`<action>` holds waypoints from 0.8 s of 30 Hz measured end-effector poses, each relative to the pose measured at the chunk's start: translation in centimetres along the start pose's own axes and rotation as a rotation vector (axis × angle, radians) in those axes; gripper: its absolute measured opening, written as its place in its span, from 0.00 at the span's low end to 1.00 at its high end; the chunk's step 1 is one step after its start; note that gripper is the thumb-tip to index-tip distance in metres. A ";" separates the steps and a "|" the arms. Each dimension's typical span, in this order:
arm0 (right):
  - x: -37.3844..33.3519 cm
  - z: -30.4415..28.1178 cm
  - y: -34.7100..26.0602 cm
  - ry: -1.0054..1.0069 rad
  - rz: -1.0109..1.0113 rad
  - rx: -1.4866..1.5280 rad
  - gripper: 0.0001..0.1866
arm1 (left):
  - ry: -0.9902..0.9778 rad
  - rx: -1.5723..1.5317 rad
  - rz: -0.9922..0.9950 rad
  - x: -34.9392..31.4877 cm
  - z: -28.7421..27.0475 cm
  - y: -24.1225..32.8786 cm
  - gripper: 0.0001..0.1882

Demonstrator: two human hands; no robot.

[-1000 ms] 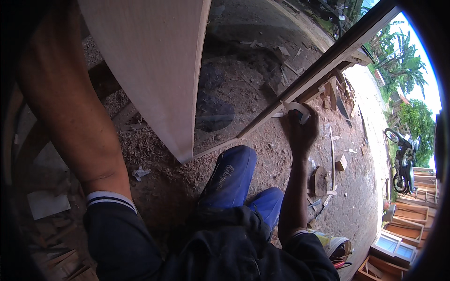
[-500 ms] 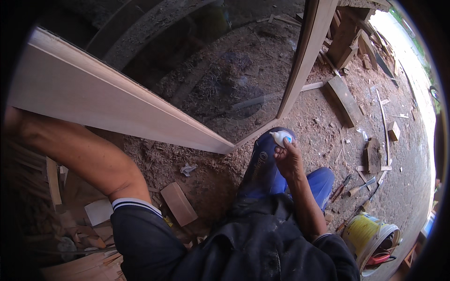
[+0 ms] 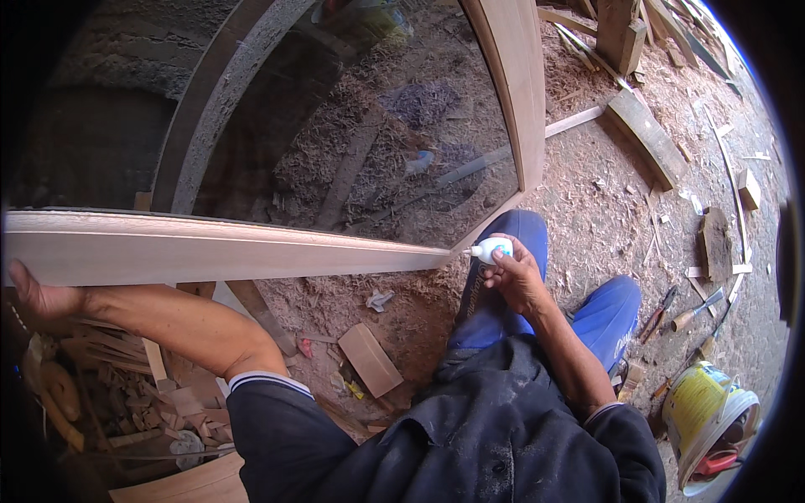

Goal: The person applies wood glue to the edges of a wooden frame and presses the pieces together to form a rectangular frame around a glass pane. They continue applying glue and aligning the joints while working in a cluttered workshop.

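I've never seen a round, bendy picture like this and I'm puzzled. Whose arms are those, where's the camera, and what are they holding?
There's no robot: these are a person's own arms. The camera sits on their head, looking down, and its very wide lens bends straight things. That's why you see their blue trousers from above. The right hand holds a small white bottle, its tip close to a corner of a wooden frame with a see-through pane. The left hand is at the frame's edge; its fingers are hard to see. On the ground lie wood shavings, hand tools and a tilted bucket.
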State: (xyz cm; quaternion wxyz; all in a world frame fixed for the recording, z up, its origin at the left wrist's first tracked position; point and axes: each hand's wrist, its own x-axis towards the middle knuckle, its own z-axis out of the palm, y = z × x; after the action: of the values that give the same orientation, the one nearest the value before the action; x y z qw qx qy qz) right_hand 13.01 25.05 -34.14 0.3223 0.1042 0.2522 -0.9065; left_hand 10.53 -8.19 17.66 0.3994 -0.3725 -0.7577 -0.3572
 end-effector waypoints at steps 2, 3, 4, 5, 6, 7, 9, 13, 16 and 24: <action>0.2 0.0 -0.1 -0.010 0.000 0.008 0.18 | 0.004 -0.031 -0.040 -0.1 -0.3 0.5 0.35; 0.2 0.0 -0.1 -0.010 -0.003 0.015 0.18 | 0.010 -0.051 -0.064 -0.1 -0.5 0.6 0.35; 0.2 -0.2 -0.1 0.000 -0.002 0.025 0.18 | 0.016 -0.074 -0.088 -0.1 -0.7 0.7 0.34; 0.2 -0.5 -0.1 -0.013 -0.007 0.034 0.18 | 0.022 -0.099 -0.114 -0.1 -0.9 0.9 0.34; 0.3 -0.7 0.0 -0.012 -0.008 0.034 0.19 | 0.030 -0.130 -0.143 -0.2 -1.1 0.9 0.33; 0.3 -1.0 0.1 -0.009 -0.008 0.039 0.19 | 0.035 -0.171 -0.175 -0.4 -1.3 1.1 0.33; 0.1 -1.6 0.4 0.017 -0.008 0.055 0.21 | 0.087 -0.391 -0.272 -1.1 -1.3 1.3 0.32; 0.5 -1.6 0.4 -0.046 -0.023 0.070 0.22 | 0.531 -0.235 -0.329 -3.1 0.4 1.5 0.30; 0.7 -1.4 0.3 -0.046 -0.018 0.082 0.22 | 0.416 -0.168 -0.323 -3.0 2.8 1.4 0.34; 1.2 -2.1 0.9 -0.117 0.011 0.131 0.21 | 0.415 -0.300 -0.385 -1.9 4.8 1.8 0.34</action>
State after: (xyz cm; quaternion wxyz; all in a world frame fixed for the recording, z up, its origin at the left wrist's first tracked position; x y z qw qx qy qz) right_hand 12.67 24.93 -36.67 0.3338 0.0735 0.1725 -0.9238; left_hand 11.24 -3.82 14.36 0.4113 -0.1963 -0.6554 -0.6023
